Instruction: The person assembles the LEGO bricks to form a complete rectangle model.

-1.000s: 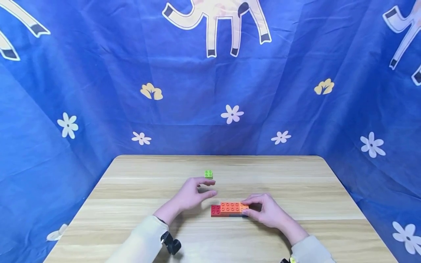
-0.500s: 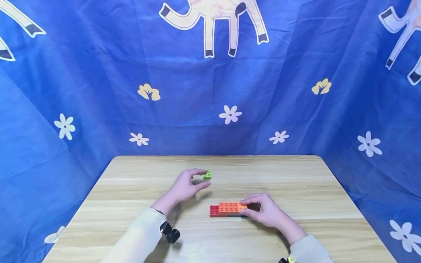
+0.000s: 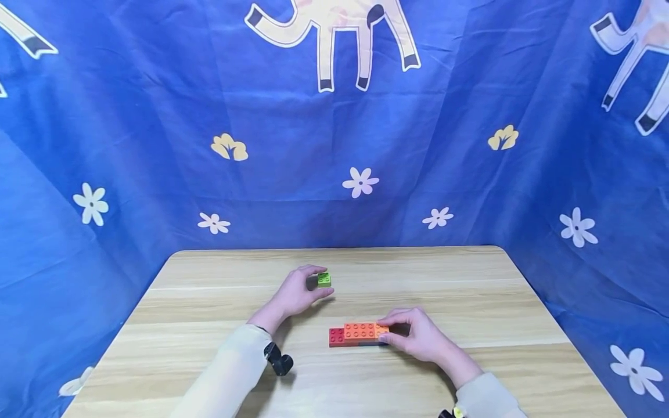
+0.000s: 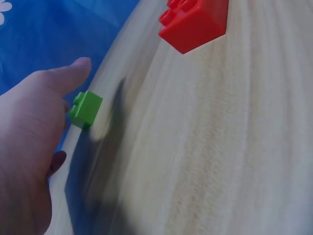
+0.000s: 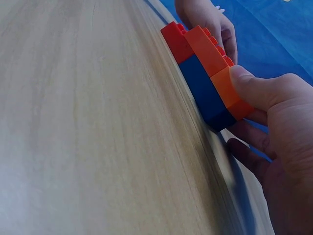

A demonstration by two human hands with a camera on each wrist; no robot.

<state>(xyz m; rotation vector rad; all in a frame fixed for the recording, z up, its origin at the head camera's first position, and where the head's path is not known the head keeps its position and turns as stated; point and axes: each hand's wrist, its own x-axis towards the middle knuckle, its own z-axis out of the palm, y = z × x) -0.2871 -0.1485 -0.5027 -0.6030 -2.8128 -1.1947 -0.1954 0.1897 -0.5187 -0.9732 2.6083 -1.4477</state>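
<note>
A small green brick (image 3: 324, 280) with studs on top lies on the table toward the back. My left hand (image 3: 297, 293) is around it with thumb and fingers spread; in the left wrist view the thumb (image 4: 73, 76) is apart from the brick. Nearer the front, my right hand (image 3: 420, 338) pinches the right end of a joined brick row, at its light orange brick (image 5: 230, 93). An orange-red brick (image 3: 359, 331) sits beside that one in the upper layer. Underneath are a red brick (image 3: 337, 337), jutting out left, and a dark blue brick (image 5: 203, 90).
The wood-grain table (image 3: 209, 325) has rounded back corners. A blue cloth (image 3: 292, 145) printed with flowers and animals hangs behind it and along both sides. Black wrist cameras (image 3: 279, 360) are worn at the sleeves.
My left hand has moved back and away from the brick row until its fingers stand around the green brick. The right hand keeps its grip on the row; the head view has shifted slightly.
</note>
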